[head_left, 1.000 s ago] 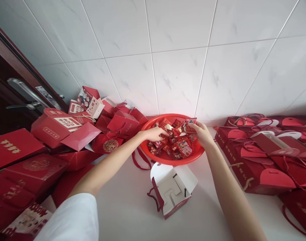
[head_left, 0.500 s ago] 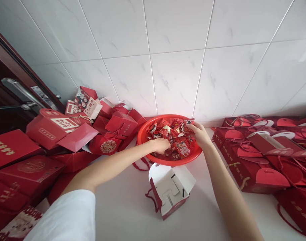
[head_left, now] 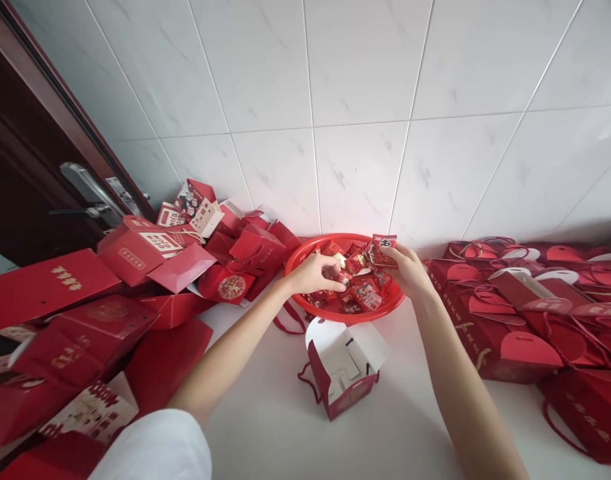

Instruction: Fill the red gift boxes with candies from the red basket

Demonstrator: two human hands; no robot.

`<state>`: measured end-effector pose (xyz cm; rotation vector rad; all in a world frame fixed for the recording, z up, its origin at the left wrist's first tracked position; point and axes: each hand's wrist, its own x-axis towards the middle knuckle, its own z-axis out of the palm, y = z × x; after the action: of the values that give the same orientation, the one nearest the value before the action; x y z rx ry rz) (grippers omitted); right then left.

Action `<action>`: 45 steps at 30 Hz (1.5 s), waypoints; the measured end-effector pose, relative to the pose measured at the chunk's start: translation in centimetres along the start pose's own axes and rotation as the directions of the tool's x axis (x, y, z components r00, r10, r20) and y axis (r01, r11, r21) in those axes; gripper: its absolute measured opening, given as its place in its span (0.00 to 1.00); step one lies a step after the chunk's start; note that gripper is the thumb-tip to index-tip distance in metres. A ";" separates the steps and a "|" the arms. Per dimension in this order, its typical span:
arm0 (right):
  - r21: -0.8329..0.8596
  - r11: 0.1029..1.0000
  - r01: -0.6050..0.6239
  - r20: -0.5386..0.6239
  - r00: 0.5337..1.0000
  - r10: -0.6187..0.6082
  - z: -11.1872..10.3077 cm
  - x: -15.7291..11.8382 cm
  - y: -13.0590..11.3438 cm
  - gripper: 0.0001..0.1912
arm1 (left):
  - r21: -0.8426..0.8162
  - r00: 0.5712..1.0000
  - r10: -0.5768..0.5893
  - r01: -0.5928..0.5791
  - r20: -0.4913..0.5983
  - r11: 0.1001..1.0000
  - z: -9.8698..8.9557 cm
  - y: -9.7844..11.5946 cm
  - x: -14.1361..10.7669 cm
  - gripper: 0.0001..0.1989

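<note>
Grip of the right hand (head_left: 409,268) is closed, pinching a flat red packet (head_left: 384,249) above the far right rim of a red plastic basket (head_left: 353,316). Grip of the left hand (head_left: 316,272) is curled and partly open over the left of the basket; a small wrapped piece (head_left: 343,278) shows at its fingertips, though whether they have hold of it cannot be told.

The right hand covers part of its packet, and pieces lower in the basket are hidden beneath others. Left of the basket, a pile of red boxes (head_left: 130,257) is cut off at the edge of view.

The packet is glossy red with a dark-and-white printed mark, too small to read. Just in front of the basket, an open box (head_left: 348,397), red outside and white inside, stands on the bench (head_left: 265,407).

Half a second ago the left fingertips were buried among the pieces; now they show. The right hand keeps its packet.
</note>
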<state>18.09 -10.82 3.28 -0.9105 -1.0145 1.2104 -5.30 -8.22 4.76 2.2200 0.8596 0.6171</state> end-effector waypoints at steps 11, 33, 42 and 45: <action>-0.182 0.974 0.137 0.166 0.980 -0.107 1.6 -7.1 -4.6 0.17 | 0.125 0.969 -0.041 0.011 0.244 0.992 1.2 4.4 -6.3 0.15; -0.531 0.800 0.281 0.533 0.844 0.057 3.9 -10.4 -2.9 0.13 | 0.280 0.920 -0.214 0.121 0.329 0.952 -0.4 5.3 -9.9 0.18; -0.643 0.700 0.312 0.514 0.853 0.092 4.2 -10.6 -1.7 0.17 | 0.252 0.866 -0.235 0.131 0.442 0.959 -1.0 4.1 -9.9 0.32; -0.642 0.678 0.359 0.500 0.866 0.016 4.4 -10.7 -1.8 0.18 | 0.234 0.859 -0.243 0.150 0.450 0.961 -1.0 3.9 -10.0 0.33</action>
<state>13.73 -21.53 4.94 -1.0940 -2.0341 0.8566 -11.05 -17.17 6.45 2.2652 0.8929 -0.1228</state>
